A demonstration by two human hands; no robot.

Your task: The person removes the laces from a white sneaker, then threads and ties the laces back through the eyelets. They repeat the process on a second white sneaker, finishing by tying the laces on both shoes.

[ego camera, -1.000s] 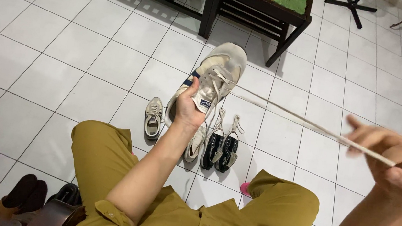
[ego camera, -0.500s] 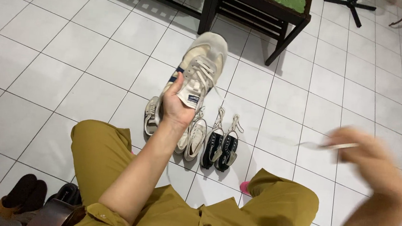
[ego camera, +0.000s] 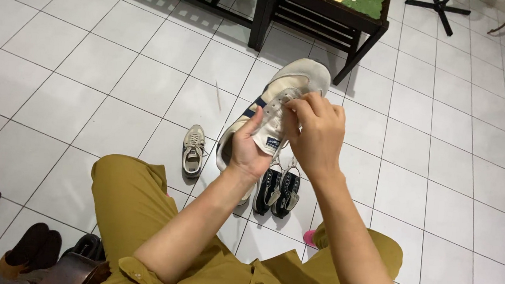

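Two hands work one pale sneaker [ego camera: 281, 101], held up above the tiled floor [ego camera: 86, 70]. Left hand [ego camera: 250, 151] is closed around its heel and tongue; right hand [ego camera: 315, 132] pinches at the lace eyelets. It looks light, soft on top, stiff-soled; the heel seems the surest hold. Small dark shoes [ego camera: 279, 188] stand below.
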